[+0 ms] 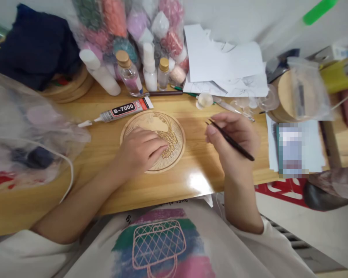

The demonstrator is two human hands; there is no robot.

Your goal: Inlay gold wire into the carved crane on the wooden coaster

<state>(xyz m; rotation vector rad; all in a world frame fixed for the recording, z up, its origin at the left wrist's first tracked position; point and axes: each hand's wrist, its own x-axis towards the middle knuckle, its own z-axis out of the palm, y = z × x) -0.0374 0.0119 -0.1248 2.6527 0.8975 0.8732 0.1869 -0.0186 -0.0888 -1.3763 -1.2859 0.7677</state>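
Observation:
A round wooden plaque (178,133) with an engraved bird-like pattern, partly gold, lies flat on the table. My left hand (142,148) rests over its left and middle part, hiding some of the pattern. The fingers are bent and pressed together near the gold area; whatever may be between them is hidden. To the right of the plaque, above the table, my right hand (230,135) grips black tweezers (234,143) between thumb and fingers. Their tips point up and left, a little apart, and I cannot make out anything between them.
Behind the plaque lies a B-7000 glue tube (124,109). Further back stand small bottles (129,73), bags of coloured material (139,27) and white papers (226,63). A plastic bag (31,127) with a white cable is at left; a blurred-out item (291,148) lies at right.

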